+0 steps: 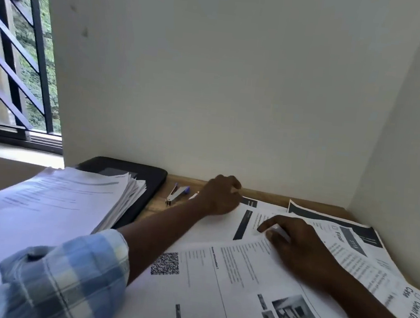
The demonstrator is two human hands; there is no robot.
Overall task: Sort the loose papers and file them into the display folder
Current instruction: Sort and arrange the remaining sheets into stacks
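Note:
Printed sheets lie spread over the desk in front of me. The nearest sheet point(217, 282) carries a QR code and small photos. My right hand point(295, 246) rests on its far edge, fingers pressing where it overlaps a sheet with dark bars point(245, 223). My left hand point(219, 197) reaches to the far corner of that sheet by the wall, fingers curled; whether it pinches the paper I cannot tell. A thick stack of papers point(53, 202) sits at the left, on a black folder point(138, 175).
A small stapler point(176, 194) with a purple end lies on the wooden desk point(158, 202) between the stack and my left hand. More sheets point(364, 250) spread toward the right wall. White walls close the back and right; a barred window point(16, 50) is far left.

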